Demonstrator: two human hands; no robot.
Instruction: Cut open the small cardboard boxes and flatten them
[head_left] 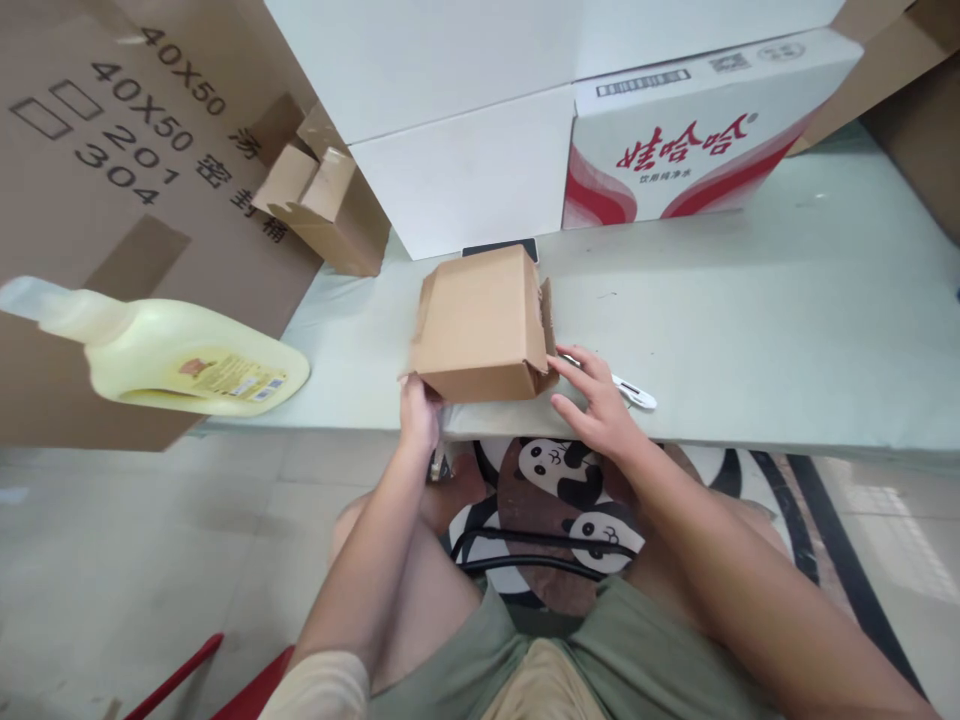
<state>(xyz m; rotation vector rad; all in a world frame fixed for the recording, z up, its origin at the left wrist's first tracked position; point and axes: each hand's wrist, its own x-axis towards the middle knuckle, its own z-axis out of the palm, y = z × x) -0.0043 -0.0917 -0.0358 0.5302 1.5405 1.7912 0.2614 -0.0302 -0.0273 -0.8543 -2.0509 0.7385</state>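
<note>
A small brown cardboard box [480, 310] lies near the front edge of the covered table, with torn, loose flaps at its right end. My left hand [420, 415] grips the box's near left corner, its fingers partly hidden by the cardboard and the wrist. At the right end, my right hand [596, 400] has its fingers apart, with the fingertips at the loose flap. A white utility knife [636, 393] lies on the table just beyond that hand, partly covered by it. Behind the box a dark flat object [501, 246] shows only its edge.
White cartons [675, 150] with red print stand along the back. A pale yellow bottle [195, 360] is at the left, before a large brown carton [172, 180]. A small open cardboard box [337, 210] stands behind. Below the table edge lies a panda-patterned mat [555, 480].
</note>
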